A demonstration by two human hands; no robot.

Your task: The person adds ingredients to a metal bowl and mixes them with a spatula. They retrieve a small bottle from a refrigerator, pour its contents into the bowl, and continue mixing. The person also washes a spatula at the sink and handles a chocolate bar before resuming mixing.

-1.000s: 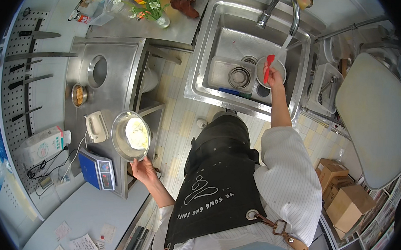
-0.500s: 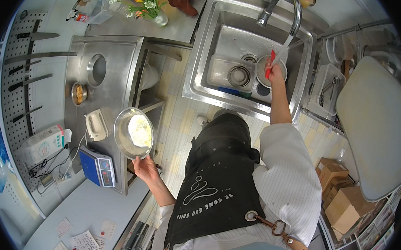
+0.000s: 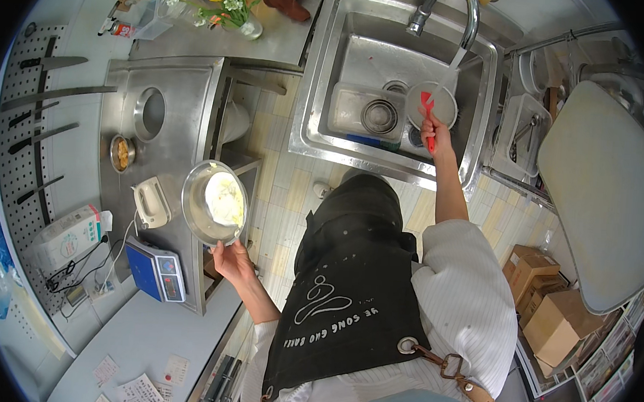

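Observation:
Held by the rim in my left hand [image 3: 234, 262] is a steel mixing bowl [image 3: 193, 211], tilted at the worktop's edge. A white, creamy mass [image 3: 225, 200] with some yellow lies in it. My right hand [image 3: 436, 133] is closed round the handle of a red spatula [image 3: 427, 101] over the sink. The spatula's head is above a pale round bowl [image 3: 445, 114] standing in the sink [image 3: 377, 55]. Water runs from the tap [image 3: 470, 32] into that bowl. Beside it sits a clear rectangular tub [image 3: 348, 117] with nested metal rings [image 3: 379, 116] in it.
On the left worktop are a hand mixer [image 3: 151, 202], a blue scale [image 3: 154, 270] and a small bowl of orange-brown pieces [image 3: 122, 153]. Knives [image 3: 47, 129] hang on the wall. A flower vase [image 3: 251, 28] stands at the back; cardboard boxes [image 3: 563, 326] are at right.
My right hand has drawn the spatula toward me and turned it; its head now points up and left, out of the stream. My left hand still holds the mixing bowl in nearly the same place.

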